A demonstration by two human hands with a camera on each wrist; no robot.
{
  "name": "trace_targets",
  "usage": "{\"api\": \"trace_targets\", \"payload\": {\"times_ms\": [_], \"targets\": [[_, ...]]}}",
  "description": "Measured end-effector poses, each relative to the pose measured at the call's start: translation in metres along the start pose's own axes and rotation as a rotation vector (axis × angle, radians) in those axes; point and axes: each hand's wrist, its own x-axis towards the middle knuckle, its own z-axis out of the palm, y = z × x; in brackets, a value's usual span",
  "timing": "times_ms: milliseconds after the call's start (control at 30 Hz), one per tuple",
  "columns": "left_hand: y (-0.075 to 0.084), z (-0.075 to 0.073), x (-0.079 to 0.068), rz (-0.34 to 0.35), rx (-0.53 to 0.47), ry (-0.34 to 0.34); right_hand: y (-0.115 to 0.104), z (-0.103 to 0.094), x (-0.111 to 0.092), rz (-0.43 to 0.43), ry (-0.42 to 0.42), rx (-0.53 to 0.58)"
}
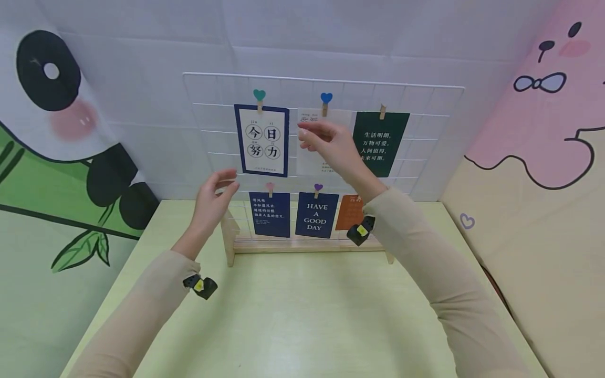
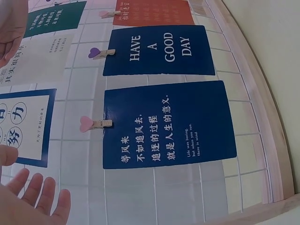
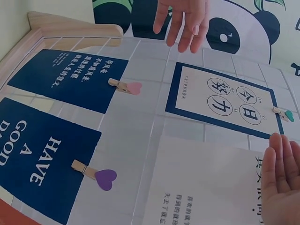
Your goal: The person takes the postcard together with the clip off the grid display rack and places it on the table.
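My left hand [image 1: 211, 202] hovers at the lower left of the white wire grid, its fingers loosely bent and holding nothing. Nearest to it are the blue-bordered white card [image 1: 262, 163] and a navy card [image 1: 270, 215] under a pink heart clothespin [image 2: 86, 123]. Higher up, my right hand [image 1: 333, 147] is in front of a plain white card [image 1: 307, 163] and partly covers it in the head view. Its fingers look extended in the right wrist view, with nothing between them. A blue heart clothespin [image 1: 326, 98] holds that card's top edge.
The wire grid [image 1: 430, 139] stands in a wooden base [image 1: 307, 245] on the pale table [image 1: 293, 315]. A dark green card [image 1: 385, 157], a "HAVE A GOOD DAY" card [image 1: 316, 228] and an orange card [image 1: 347, 207] also hang there. Behind is a cartoon-printed backdrop [image 1: 331, 31].
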Motion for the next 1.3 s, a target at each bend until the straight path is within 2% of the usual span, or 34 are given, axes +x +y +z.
{"api": "trace_targets", "payload": {"times_ms": [200,400,533,667,967,1133,1300], "targets": [[0.000,0.004,0.004,-0.017,-0.009,0.002,-0.026,0.008,-0.004,-0.007,0.000,-0.018],[-0.001,0.006,0.007,-0.026,-0.011,0.004,-0.041,0.017,0.002,-0.025,0.006,-0.075],[0.000,0.006,0.008,-0.029,-0.010,0.002,-0.031,0.020,0.017,-0.050,0.008,-0.064],[0.001,0.006,0.010,-0.031,-0.014,-0.005,-0.008,0.021,0.041,-0.042,0.004,-0.037],[0.000,0.007,0.015,-0.011,-0.010,-0.011,0.027,0.028,0.085,0.023,0.009,-0.019],[-0.001,0.009,0.017,0.005,-0.018,-0.014,0.038,0.033,0.098,0.016,-0.002,0.026],[0.000,0.011,0.018,0.000,-0.029,-0.017,0.037,0.035,0.102,0.013,-0.025,0.034]]}}
